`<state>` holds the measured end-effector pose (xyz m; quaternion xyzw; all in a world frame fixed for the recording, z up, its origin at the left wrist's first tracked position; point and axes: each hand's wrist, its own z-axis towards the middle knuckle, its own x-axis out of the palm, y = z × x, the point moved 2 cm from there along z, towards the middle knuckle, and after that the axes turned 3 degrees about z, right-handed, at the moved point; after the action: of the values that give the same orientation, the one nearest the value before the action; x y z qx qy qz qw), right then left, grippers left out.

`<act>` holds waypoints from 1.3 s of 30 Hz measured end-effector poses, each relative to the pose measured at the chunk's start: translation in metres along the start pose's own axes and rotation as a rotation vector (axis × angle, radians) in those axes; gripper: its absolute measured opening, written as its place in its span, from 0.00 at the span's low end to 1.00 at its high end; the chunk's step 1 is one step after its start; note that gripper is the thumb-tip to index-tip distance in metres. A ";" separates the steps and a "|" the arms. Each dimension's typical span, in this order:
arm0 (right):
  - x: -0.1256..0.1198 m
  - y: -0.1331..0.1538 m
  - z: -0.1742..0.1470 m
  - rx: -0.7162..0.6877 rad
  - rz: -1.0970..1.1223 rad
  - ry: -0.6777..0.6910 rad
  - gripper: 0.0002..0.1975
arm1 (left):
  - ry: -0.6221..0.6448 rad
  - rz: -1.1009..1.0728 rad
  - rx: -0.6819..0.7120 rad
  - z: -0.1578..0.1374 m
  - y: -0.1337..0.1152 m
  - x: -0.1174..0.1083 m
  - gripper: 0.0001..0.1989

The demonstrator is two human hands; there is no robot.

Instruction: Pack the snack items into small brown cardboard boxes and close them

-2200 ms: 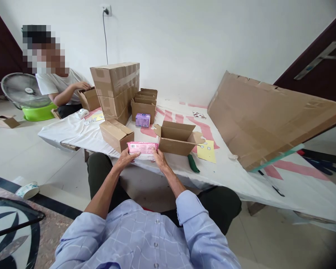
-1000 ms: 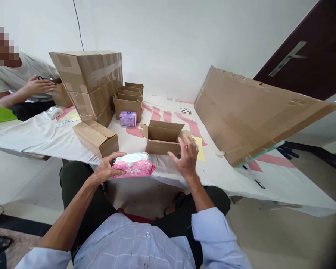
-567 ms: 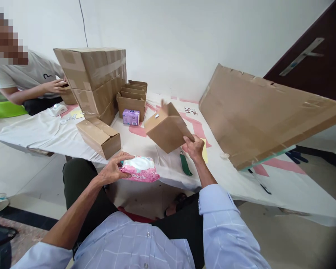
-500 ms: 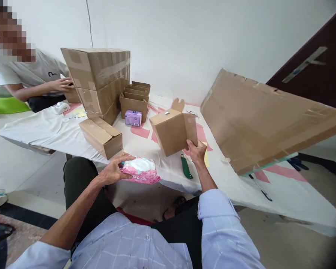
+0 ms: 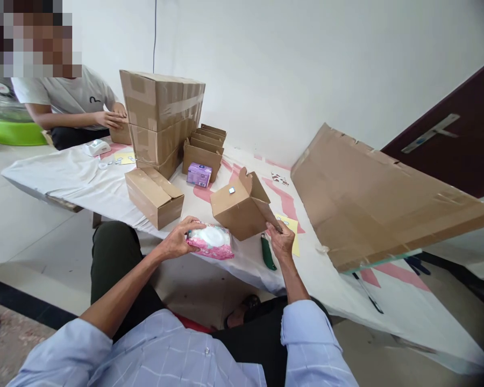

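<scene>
Left hand (image 5: pixel 181 239): clamped on the left end of a pink packet (image 5: pixel 212 244), white patch uppermost, held at the near edge of the desk (image 5: pixel 318 279).

Right hand (image 5: pixel 281 240): clamped on a flap of an open carton (image 5: pixel 242 212), which tilts just beyond the packet, its mouth facing away to the right. Whether its lower corner bears on the desk cannot be told.

Green object (image 5: pixel 268 252): near the desk's near edge, between carton and right hand.

Yellow sheet (image 5: pixel 296 245): flat, partly behind the right hand.

Closed carton (image 5: pixel 153 199): along the near edge, left of the packet.

Purple pack (image 5: pixel 199 175): before a row of open cartons (image 5: pixel 210 148), farther back.

Risks, as judged: the flap may crease or tear, taking the carton's weight alone; the packet, gripped at one end, may slip off the near edge; a swinging carton corner may nudge the green object edgeward.
</scene>
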<state>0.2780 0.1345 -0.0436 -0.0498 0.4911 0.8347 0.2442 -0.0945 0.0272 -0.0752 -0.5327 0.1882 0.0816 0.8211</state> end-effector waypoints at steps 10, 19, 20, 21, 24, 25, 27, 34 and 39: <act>-0.012 0.010 0.018 -0.350 -0.177 0.092 0.13 | 0.078 0.167 -0.005 0.019 0.039 0.002 0.39; -0.016 0.007 0.013 -0.291 -0.124 0.137 0.15 | -0.246 -0.034 0.004 0.103 0.008 -0.002 0.17; -0.017 0.007 0.012 -0.277 -0.116 0.139 0.15 | -0.240 -0.076 0.008 0.117 0.006 0.001 0.19; -0.017 0.007 0.011 -0.264 -0.114 0.140 0.15 | -0.219 -0.129 0.012 0.129 0.006 0.004 0.22; -0.018 0.008 0.010 -0.223 -0.114 0.141 0.16 | -0.069 -0.330 0.007 0.157 0.004 0.013 0.30; -0.018 0.008 0.009 -0.211 -0.114 0.139 0.16 | -0.029 -0.382 -0.001 0.163 0.004 0.015 0.31; -0.019 0.008 0.008 -0.192 -0.113 0.132 0.16 | -0.023 -0.408 -0.031 0.170 0.006 0.016 0.31; -0.023 0.008 0.004 -0.219 -0.116 0.153 0.15 | -0.132 -0.308 -0.076 0.170 0.004 0.015 0.22; -0.022 0.013 0.002 -0.215 -0.103 0.179 0.14 | -0.246 -0.324 -0.027 0.166 -0.007 0.019 0.13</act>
<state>0.2918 0.1237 -0.0252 -0.1753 0.4155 0.8610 0.2353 -0.0381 0.1738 -0.0170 -0.5528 -0.0027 0.0153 0.8332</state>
